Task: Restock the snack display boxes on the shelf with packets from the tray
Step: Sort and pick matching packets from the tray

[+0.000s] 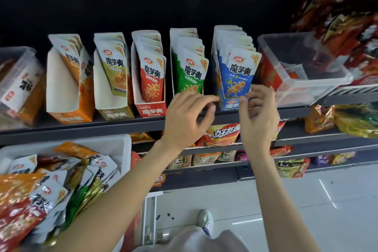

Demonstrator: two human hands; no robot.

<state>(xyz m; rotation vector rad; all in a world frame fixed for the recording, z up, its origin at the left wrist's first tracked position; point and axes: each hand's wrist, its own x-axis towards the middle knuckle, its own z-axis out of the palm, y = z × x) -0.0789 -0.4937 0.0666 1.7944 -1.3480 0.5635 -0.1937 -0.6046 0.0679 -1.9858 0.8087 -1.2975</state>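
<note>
Several snack display boxes stand in a row on the dark shelf (81,129): orange (69,108), olive (114,112), red (151,110), green (188,80) and blue (235,80). The blue box is packed with packets. My left hand (188,116) hovers in front of the green box, fingers loosely curled and holding nothing. My right hand (259,112) is raised by the blue box's lower right corner, fingertips at the front blue packet (239,75); whether they grip it I cannot tell. The white tray (122,145) at lower left holds several mixed packets.
Clear plastic bins sit at both shelf ends, one at the left (18,80) and one at the right (296,67). Bagged snacks fill the lower shelves (223,135) and the upper right. Pale floor and a white shoe (205,219) lie below.
</note>
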